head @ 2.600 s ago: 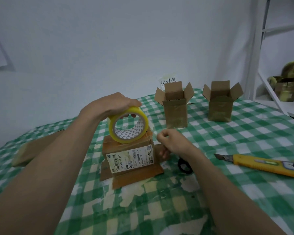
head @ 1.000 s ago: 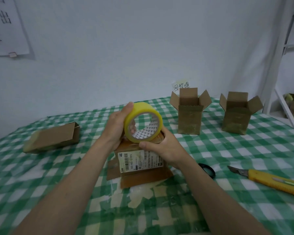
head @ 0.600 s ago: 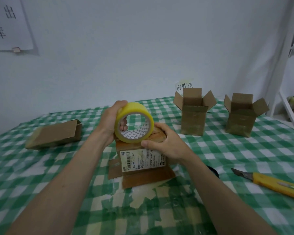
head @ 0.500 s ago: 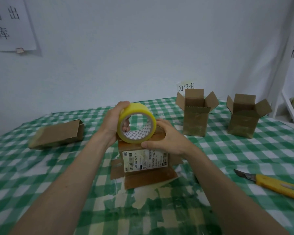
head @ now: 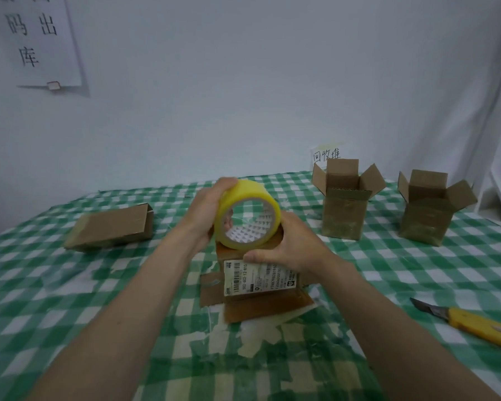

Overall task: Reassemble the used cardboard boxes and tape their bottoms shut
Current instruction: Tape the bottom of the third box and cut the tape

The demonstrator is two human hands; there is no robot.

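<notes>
Left hand grips tape roll atop box; right hand clasps box top, fingertips hidden. Knife cut off at table's right edge.

The box label reads "S02-602-12-815"; the wall sheet, upper left of the frame, shows 码, 出, 库; the small note says 回收堆.

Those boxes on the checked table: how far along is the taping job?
Two boxes stand assembled at the back, flaps open on top. A third, the labelled box, sits upside down in the middle; the left hand grips the tape roll on it while the right hand steadies it. One flattened box on the left remains.
</notes>
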